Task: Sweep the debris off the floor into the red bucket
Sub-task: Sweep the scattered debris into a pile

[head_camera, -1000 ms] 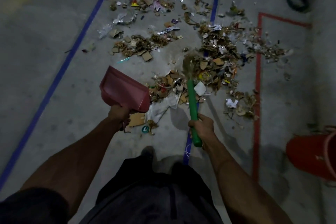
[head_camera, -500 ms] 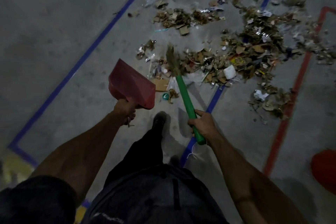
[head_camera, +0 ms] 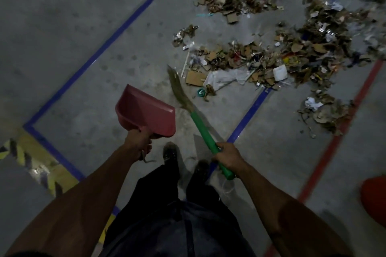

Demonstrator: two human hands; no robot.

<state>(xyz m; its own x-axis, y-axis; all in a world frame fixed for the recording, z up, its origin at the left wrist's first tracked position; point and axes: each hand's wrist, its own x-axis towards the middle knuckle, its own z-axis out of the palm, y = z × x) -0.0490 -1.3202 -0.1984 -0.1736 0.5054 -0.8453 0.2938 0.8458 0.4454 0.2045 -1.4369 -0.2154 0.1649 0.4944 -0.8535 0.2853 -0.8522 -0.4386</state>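
The dustpan [head_camera: 146, 113] is gripped by the left hand [head_camera: 139, 142], the broom [head_camera: 200, 123] by the right hand [head_camera: 228, 157]. Debris [head_camera: 271, 56] lies beyond the dustpan; the red bucket [head_camera: 375, 200] sits well right. The pan lip should be pressed flat beside the pile.

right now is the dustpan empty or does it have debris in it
Empty: the dustpan, held off the floor by the left hand, shows only bare pink inside.
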